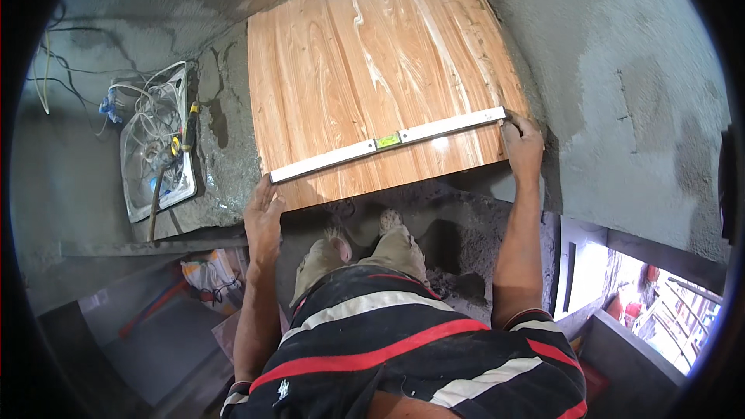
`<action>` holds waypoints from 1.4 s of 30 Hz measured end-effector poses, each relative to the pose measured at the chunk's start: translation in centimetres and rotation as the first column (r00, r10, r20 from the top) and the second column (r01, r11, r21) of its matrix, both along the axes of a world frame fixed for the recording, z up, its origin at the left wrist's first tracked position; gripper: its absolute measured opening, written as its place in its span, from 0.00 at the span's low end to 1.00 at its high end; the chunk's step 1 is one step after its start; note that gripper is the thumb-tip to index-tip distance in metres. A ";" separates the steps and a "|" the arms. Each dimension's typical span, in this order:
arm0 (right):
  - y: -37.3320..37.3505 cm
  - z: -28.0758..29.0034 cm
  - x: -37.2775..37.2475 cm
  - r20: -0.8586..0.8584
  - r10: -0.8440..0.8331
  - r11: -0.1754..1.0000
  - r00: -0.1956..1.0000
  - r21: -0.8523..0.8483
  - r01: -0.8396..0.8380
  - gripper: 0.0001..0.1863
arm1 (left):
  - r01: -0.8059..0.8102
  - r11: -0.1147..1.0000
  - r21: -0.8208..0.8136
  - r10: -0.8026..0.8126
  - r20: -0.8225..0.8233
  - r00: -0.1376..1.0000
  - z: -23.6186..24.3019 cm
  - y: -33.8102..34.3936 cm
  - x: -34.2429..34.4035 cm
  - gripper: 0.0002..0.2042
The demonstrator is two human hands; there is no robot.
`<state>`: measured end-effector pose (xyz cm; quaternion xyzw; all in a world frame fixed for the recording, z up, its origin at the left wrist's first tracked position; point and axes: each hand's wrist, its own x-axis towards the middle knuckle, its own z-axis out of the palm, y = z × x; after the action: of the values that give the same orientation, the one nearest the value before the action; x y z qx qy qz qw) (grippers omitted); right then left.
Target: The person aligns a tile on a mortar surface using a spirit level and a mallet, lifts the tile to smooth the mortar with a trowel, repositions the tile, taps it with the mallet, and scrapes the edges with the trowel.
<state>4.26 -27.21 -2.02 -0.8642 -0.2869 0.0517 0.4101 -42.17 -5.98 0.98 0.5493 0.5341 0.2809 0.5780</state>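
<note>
A silver spirit level [326,156] with a green vial lies at a slant across a large wood-grain tile [372,54], close to its front edge, with the right end higher in the picture. My left hand [264,213] holds the level's left end at the tile's front-left corner, fingers curled up to it. My right hand [521,140] grips the other end beside the tile's right edge, thumb against it.
A plastic tray [132,163] with tangled white cord and yellow-black tools sits on the rough cement ledge [217,109] at left. Plastered walls [636,101] border the tile. My feet stand below the tile's front; an opening with daylight is at lower right.
</note>
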 end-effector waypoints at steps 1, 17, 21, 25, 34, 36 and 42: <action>0.2 0.0 -0.2 -0.004 0.009 1.000 1.000 0.002 -0.009 0.17 | -0.016 1.000 0.009 0.016 0.022 1.000 -0.2 0.0 -0.1 0.31; 0.2 1.3 1.5 -0.192 0.220 0.966 0.956 -0.092 -0.241 0.26 | 0.258 0.907 0.331 -0.166 -0.282 0.945 -1.4 3.9 -1.5 0.19; 0.1 1.1 1.8 -0.240 0.219 0.973 0.946 -0.020 -0.230 0.26 | 0.211 0.955 0.206 -0.160 -0.239 0.958 0.1 4.3 -2.8 0.18; 2.1 5.0 -2.3 -0.138 0.239 0.966 0.961 -0.064 -0.249 0.25 | 0.284 0.862 0.420 -0.137 -0.346 0.928 5.6 7.2 -6.6 0.16; 23.6 15.1 -22.4 0.041 0.635 0.753 0.772 0.189 -0.630 0.18 | 0.007 0.930 0.366 0.033 -0.103 0.994 14.7 23.0 -30.2 0.20; 28.9 15.4 -27.4 0.091 0.683 0.701 0.725 0.201 -0.685 0.18 | -0.149 0.919 0.366 0.212 -0.138 0.968 15.0 26.4 -34.7 0.20; 45.0 11.9 -38.9 0.124 0.738 0.672 0.663 -0.042 -0.740 0.14 | -0.092 0.912 0.400 0.201 -0.240 0.950 9.9 38.6 -46.5 0.21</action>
<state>-34.68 17.80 9.85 -0.6728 -0.6388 0.1551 0.3394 -88.67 32.61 10.85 0.6433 0.5842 0.3435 0.3561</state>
